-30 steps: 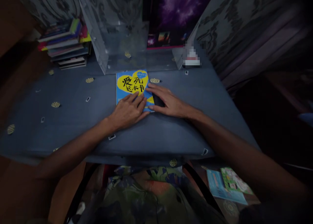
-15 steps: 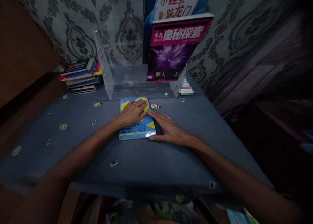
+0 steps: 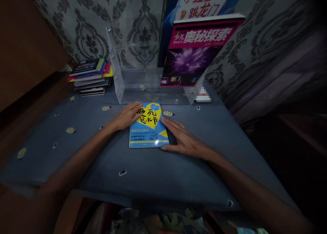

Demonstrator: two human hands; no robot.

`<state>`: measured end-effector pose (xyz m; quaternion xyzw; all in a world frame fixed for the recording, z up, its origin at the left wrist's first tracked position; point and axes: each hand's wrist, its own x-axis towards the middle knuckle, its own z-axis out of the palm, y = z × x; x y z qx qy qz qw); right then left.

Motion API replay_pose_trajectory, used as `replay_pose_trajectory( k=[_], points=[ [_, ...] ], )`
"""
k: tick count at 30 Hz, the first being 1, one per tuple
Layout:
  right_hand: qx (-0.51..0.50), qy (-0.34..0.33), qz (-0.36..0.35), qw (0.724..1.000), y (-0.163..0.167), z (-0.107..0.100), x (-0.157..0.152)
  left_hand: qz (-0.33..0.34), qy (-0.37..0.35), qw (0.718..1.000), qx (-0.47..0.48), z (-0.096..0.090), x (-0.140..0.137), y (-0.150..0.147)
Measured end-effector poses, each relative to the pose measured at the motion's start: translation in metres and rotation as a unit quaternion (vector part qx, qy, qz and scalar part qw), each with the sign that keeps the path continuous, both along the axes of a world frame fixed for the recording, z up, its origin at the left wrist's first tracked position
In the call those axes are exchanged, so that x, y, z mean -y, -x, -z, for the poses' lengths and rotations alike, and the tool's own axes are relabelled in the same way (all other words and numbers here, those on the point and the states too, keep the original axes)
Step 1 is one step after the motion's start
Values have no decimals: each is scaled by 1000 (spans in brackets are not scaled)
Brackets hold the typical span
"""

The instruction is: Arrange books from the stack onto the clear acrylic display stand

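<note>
A small blue book (image 3: 149, 133) with a yellow heart on its cover lies closed and flat on the cloth-covered table. My left hand (image 3: 128, 116) rests at its upper left, with fingers stretched out and the tips over the cover. Along the right edge of the book is my right hand (image 3: 182, 136), its thumb near the lower corner and its fingers touching the side higher up, spread apart. Neither hand grips the book.
Just behind the book stands a clear acrylic rack (image 3: 153, 94). It holds a magenta and purple book (image 3: 190, 56), with a taller blue book (image 3: 170, 14) behind. At the left is a stack of books (image 3: 90, 77). A blurred-out white object (image 3: 203, 94) sits right of the rack.
My left hand has slid left off the middle of the cover, uncovering the heart and title. My right hand stays at the book's right edge. The whole view has shifted slightly.
</note>
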<state>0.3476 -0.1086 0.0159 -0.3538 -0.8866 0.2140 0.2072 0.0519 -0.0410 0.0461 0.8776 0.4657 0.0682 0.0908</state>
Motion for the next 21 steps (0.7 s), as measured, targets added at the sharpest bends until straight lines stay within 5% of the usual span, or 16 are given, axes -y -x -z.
replay_pose_trajectory(
  k=[6, 13, 21],
  points=[
    [35, 36, -4, 999, 2, -20, -22, -5, 20, 999, 40, 15, -1, 18],
    [105, 13, 62, 993, 72, -28, -78, -15, -6, 999, 49, 22, -2, 16],
    [105, 9, 158, 982, 78, -18, -19, -17, -34, 997, 65, 31, -2, 16]
  ],
)
